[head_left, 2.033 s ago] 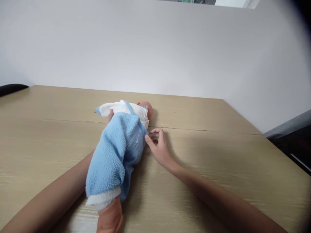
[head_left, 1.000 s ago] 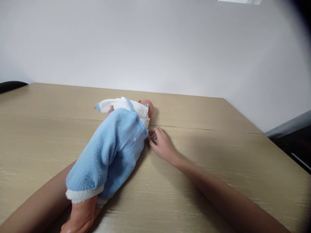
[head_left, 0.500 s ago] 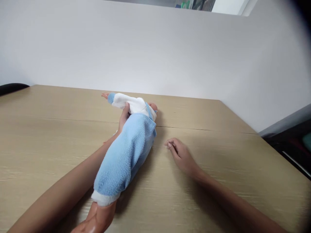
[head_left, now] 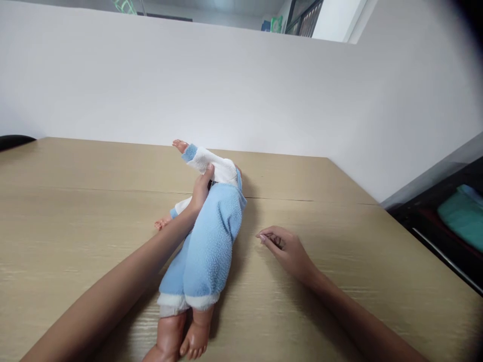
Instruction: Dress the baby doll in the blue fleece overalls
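Note:
A doll (head_left: 211, 231) in a light blue fleece outfit with white sleeves lies on its side on the wooden table (head_left: 339, 301). Its bare feet point toward me; its head is mostly hidden behind the torso. My left hand (head_left: 203, 188) is wrapped round the doll's upper body under the raised arm, thumb on the white sleeve and the other fingers out of sight. The doll's other hand sticks out to the left beneath my wrist. To the right of the doll, apart from it, my right hand (head_left: 283, 246) rests near the tabletop with fingers curled together and nothing visible in them.
A pale wall (head_left: 234, 95) rises behind the table's far edge, with an opening at its top. At the right, beyond the table, is a dark piece of furniture with a green cloth (head_left: 462, 216). A black rounded object (head_left: 15, 142) shows at the left edge.
The doll has rolled in my left hand, so both legs and its lower arm now show. Its raised arm tilts higher. My right hand stays beside it, and the view has shifted slightly.

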### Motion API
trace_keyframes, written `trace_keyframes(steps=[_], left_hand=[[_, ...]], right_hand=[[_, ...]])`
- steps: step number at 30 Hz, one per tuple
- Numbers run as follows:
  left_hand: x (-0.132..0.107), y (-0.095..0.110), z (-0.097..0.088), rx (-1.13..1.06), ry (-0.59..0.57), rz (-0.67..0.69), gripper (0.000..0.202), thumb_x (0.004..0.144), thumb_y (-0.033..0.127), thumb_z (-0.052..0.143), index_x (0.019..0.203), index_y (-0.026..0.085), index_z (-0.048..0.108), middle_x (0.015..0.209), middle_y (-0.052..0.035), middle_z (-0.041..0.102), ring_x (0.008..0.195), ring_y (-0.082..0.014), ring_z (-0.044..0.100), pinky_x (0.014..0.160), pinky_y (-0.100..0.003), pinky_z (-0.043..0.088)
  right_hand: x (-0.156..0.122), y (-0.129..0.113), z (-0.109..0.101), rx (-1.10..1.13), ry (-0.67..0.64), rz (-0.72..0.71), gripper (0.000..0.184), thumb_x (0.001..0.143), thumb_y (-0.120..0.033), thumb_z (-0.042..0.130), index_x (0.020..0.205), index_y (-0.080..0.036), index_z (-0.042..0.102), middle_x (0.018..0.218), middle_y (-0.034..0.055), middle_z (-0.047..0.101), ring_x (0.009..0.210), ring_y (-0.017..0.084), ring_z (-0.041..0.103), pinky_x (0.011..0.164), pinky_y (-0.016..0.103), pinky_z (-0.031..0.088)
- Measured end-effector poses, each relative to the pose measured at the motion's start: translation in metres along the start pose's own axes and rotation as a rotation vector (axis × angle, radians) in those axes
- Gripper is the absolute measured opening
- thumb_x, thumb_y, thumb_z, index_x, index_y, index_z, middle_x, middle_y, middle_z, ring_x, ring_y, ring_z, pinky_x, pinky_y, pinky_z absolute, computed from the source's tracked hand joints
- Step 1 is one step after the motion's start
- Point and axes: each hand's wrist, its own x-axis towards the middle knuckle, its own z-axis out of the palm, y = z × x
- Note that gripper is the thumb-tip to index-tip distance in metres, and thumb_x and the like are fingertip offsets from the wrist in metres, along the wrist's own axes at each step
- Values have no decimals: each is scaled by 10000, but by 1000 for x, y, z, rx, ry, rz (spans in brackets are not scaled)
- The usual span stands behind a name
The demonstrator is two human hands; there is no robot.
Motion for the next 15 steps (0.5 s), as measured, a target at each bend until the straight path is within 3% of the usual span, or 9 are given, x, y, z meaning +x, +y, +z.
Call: trace_keyframes(steps=[5,9,15], left_hand=[[-1,0,8,-53,13,-18,567,900,706,727,1136,191,756,1227,-89,783,1346,-386,622,1171,-494,466],[-6,2,17,58,39,-15,632,896,692,735,1224,152,731,1305,-112,756,1395,-407,574,1223,-508,393],[-12,4,36,209,-46,36,548,976,623,634,1239,147,702,1367,-138,717,1396,-389,567,1210,-482,386]], right_hand=[[0,-2,0,47,25,26,288,1030,-460,611,915,-226,733,758,20,643,663,187,544,617,327,416],[-1,-1,0,66,38,41,271,1036,-436,580,895,-229,684,741,5,590,654,181,523,611,319,394],[2,2,-1,107,40,39,242,1053,-390,532,886,-238,620,767,0,611,686,189,560,655,326,404]])
